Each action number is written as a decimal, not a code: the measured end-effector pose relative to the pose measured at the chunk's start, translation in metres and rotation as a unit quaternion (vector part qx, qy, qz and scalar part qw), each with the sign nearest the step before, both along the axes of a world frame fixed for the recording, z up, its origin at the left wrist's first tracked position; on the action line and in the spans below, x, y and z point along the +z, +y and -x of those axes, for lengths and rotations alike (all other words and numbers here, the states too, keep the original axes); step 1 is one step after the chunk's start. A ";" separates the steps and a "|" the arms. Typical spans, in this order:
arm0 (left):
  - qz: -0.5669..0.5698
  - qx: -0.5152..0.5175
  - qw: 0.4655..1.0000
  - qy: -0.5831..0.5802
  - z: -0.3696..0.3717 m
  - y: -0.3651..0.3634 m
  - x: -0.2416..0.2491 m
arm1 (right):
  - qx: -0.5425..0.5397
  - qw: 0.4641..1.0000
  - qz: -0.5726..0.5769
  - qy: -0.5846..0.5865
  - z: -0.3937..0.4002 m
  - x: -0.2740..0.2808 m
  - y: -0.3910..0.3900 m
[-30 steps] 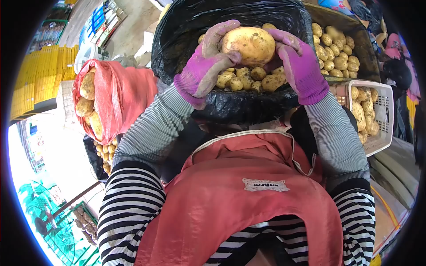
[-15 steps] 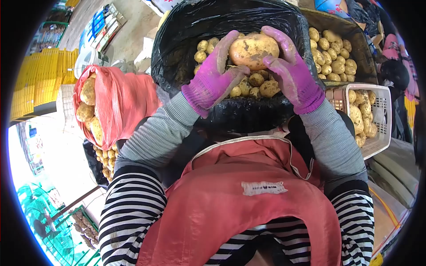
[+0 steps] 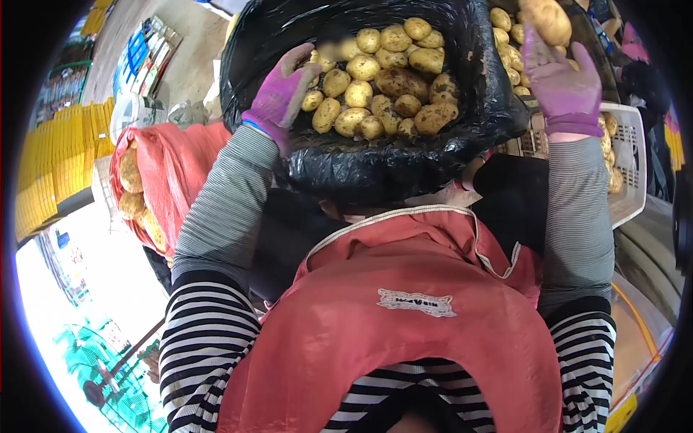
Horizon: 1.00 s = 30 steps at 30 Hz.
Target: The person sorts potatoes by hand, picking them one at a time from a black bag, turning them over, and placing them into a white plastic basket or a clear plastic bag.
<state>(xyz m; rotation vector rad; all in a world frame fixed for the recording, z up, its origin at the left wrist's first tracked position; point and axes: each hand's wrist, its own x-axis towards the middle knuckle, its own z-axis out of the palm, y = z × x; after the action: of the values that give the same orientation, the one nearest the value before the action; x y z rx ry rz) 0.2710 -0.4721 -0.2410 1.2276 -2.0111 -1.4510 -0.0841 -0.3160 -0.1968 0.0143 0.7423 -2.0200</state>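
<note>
My left hand [image 3: 280, 94], in a soiled purple glove, hovers at the left side of a bin lined with a black plastic bag [image 3: 346, 169]. Its fingers are curved and apart, close to the potatoes [image 3: 359, 94] in the bin, with nothing between them. Off to the right, my right hand [image 3: 564, 86], gloved the same way, reaches out with its fingers and thumb spread. A large potato [image 3: 546, 20] is just beyond its fingertips, over the far-right crate [image 3: 603, 79] of potatoes.
A white plastic basket [image 3: 634, 159] with potatoes stands at the right. To the left is a red sack [image 3: 177, 155] with large potatoes showing at its opening. Yellow crates [image 3: 61, 159] are stacked farther left, near a white bucket [image 3: 137, 115].
Both hands have parted. The right hand has carried the large potato from above the lined bin to the far right, and the potato has left its grip. The left hand has moved left.
</note>
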 end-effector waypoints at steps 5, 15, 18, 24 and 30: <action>-0.045 -0.127 0.978 -0.159 0.026 -0.054 -0.060 | -0.005 0.998 -0.021 0.058 -0.024 0.029 0.008; 0.140 -0.409 0.764 -0.479 0.113 -0.058 -0.227 | 0.157 0.975 0.081 0.132 -0.055 0.023 0.002; 0.135 -0.442 0.729 -0.504 0.122 -0.062 -0.230 | 0.189 0.980 -0.048 0.042 -0.042 0.030 -0.007; 0.103 -0.461 0.674 -0.568 0.130 -0.082 -0.192 | 0.199 0.977 -0.052 0.052 -0.044 0.029 -0.016; 0.129 -0.490 0.712 -0.486 0.092 -0.079 -0.203 | 0.203 0.977 -0.037 0.057 -0.049 0.024 -0.016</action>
<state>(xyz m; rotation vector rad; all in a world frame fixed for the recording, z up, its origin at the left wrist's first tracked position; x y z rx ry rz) 0.1790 -0.5507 -0.4438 0.8172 -3.8452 -0.6742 -0.0349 -0.3315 -0.1723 -0.1970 0.8188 -1.6121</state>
